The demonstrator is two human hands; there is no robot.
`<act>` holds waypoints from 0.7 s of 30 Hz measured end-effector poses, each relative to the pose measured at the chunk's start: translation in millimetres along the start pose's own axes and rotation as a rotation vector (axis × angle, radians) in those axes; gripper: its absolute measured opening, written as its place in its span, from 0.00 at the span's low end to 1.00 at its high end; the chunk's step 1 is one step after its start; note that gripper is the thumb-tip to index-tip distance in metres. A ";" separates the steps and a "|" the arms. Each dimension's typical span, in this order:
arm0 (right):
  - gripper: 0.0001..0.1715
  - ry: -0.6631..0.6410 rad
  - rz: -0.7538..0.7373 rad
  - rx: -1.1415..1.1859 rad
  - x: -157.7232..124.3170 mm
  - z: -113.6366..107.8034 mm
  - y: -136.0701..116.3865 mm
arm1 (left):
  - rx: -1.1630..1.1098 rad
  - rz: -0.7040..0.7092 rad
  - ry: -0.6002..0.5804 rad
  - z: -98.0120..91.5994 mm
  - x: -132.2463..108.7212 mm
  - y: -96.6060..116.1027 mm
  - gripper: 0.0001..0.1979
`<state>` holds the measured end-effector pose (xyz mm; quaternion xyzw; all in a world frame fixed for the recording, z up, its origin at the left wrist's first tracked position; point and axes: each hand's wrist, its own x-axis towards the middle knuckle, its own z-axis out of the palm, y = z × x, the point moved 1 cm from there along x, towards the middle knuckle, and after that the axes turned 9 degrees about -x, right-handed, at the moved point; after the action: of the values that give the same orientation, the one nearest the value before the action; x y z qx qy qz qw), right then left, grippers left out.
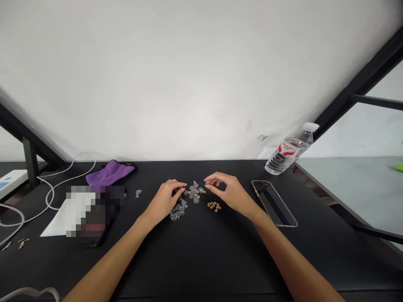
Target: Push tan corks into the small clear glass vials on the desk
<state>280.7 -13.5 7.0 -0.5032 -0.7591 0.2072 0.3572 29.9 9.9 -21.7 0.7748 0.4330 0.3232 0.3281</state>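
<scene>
Left hand (163, 202) just beside tiny clear corked glass bottles (192, 194).

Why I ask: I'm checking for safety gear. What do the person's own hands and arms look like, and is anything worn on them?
The left hand and right hand are slender and bare, as are both arms as far as the view shows them. No gloves, sleeves, rings, watch or bracelets show, and no cables or markings.

Left forearm (107, 258) and right forearm (291, 260) enter from near edge, angled inward. Left hand (164, 202) palm down, fingers curled rightward. Right hand (229, 193) palm down, thumb and forefinger apart, fingertips (209, 180) pointing left. Hands not touching.
</scene>
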 end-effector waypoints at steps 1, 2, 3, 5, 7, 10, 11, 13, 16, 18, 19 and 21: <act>0.05 -0.004 0.002 -0.016 0.0 -1.3 -0.2 | -0.005 0.005 -0.006 -4.7 0.0 -0.2 0.12; 0.04 -0.015 0.005 -0.037 -0.2 -2.8 0.1 | -0.009 0.015 -0.020 -10.0 -0.1 -0.4 0.12; 0.05 -0.035 0.008 -0.060 -0.5 -4.5 0.9 | -0.009 0.032 -0.044 -15.4 -0.4 -0.6 0.11; 0.07 -0.101 0.015 -0.103 -1.6 -8.0 4.4 | -0.001 0.069 -0.109 -25.4 -1.4 -1.3 0.11; 0.07 -0.190 0.026 -0.128 -3.1 -11.2 10.1 | 0.016 0.080 -0.178 -32.3 -2.8 -2.4 0.09; 0.09 -0.300 0.047 -0.124 -5.2 -14.6 18.4 | 0.066 0.077 -0.262 -35.6 -4.9 -4.5 0.09; 0.09 -0.324 0.051 -0.116 -5.8 -15.3 20.2 | 0.083 0.075 -0.279 -35.2 -5.4 -5.2 0.10; 0.10 -0.357 0.046 -0.102 -6.5 -15.7 21.5 | 0.103 0.072 -0.295 -33.3 -6.1 -6.5 0.10; 0.09 -0.398 0.011 -0.097 -6.9 -14.0 19.7 | 0.102 0.077 -0.282 -30.4 -6.4 -7.0 0.07; 0.08 -0.426 -0.003 -0.101 -6.8 -12.0 18.4 | 0.106 0.083 -0.268 -29.4 -6.3 -5.6 0.05; 0.08 -0.441 -0.005 -0.103 -6.6 -11.0 18.1 | 0.111 0.083 -0.258 -29.4 -6.1 -4.4 0.05; 0.07 -0.464 -0.002 -0.108 -6.5 -9.2 18.5 | 0.109 0.081 -0.223 -30.4 -5.4 -0.8 0.06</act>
<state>300.6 -12.3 -1.6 -0.4596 -0.8314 0.2760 0.1458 3.4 12.4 -6.0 0.8395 0.3791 0.2242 0.3181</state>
